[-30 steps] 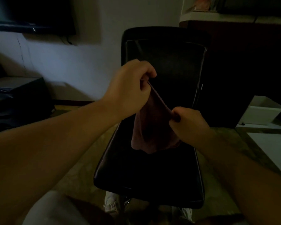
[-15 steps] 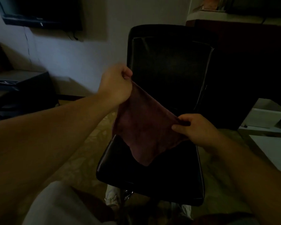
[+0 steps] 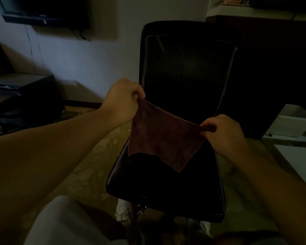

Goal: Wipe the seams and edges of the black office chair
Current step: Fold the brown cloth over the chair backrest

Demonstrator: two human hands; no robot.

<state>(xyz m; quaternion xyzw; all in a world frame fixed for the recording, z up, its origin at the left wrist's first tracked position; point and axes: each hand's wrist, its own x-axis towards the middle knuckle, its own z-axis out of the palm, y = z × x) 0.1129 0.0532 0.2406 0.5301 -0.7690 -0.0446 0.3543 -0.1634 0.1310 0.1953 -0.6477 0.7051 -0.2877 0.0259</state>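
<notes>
A dark reddish cloth [image 3: 162, 140] is held spread between the left hand [image 3: 124, 99] and right hand [image 3: 223, 131], one corner hanging down. The black chair [image 3: 184, 71] is seen upright behind and below both hands.

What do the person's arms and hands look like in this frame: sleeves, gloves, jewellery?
Both forearms are bare up to the frame edge, with no sleeve in view. The left hand and right hand wear no gloves, and no rings, watch or wristband show. The room is dim, so fine marks cannot be ruled out.
</notes>
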